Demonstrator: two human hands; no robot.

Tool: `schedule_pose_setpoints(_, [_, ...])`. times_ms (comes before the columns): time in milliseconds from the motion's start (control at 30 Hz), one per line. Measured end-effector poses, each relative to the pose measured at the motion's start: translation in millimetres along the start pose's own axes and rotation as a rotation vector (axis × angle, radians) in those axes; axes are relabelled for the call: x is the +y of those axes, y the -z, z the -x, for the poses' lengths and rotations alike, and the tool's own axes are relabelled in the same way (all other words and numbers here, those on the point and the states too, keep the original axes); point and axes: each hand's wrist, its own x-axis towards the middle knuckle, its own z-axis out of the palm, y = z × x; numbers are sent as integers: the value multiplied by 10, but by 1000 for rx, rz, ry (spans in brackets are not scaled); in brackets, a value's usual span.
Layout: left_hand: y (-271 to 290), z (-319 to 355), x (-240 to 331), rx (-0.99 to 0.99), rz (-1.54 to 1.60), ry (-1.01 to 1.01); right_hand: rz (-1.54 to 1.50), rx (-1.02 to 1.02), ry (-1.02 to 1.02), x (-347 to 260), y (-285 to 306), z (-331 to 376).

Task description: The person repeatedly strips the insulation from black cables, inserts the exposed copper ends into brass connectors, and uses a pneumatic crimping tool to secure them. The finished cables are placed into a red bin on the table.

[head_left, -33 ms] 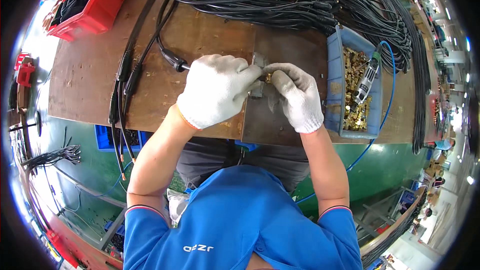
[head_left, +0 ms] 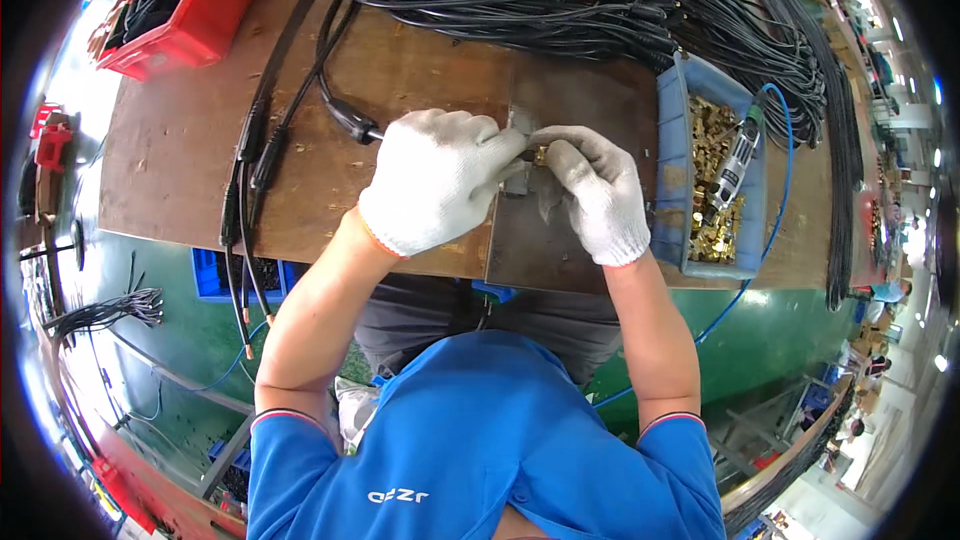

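Our left hand grips a cable, right hand pinches a brass fitting. Upper right, a tool crosses a bin.

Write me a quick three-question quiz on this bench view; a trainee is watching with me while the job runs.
1. Multiple choice. What colour are the piled cables on the far side of the table?
A) red
B) black
C) blue

2. True or false. A handheld tool lies over the brass-coloured parts in the light-blue bin.

3. Fill in the blank. The small brass-coloured piece is held in the person's ____ hand.

Key:
1. B
2. True
3. Right; the right hand wears a white glove.
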Motion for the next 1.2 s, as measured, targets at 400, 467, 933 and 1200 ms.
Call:
schedule_pose_setpoints(400, [659, 247, -634, -27, -451, 317, -10, 103, 212, -293, -14, -175])
schedule_pose_setpoints(467, [592, 300, -751, -47, -434, 292, -27, 101, 204, -328, -38, -166])
schedule_pose_setpoints(933, [541, 31, -1, -110, 92, 146, 280, 56, 503, -294, -115, 185])
schedule_pose_setpoints(1200, [462, 26, 27, -90, 236, 152, 372, 27, 601, -328, -106, 216])
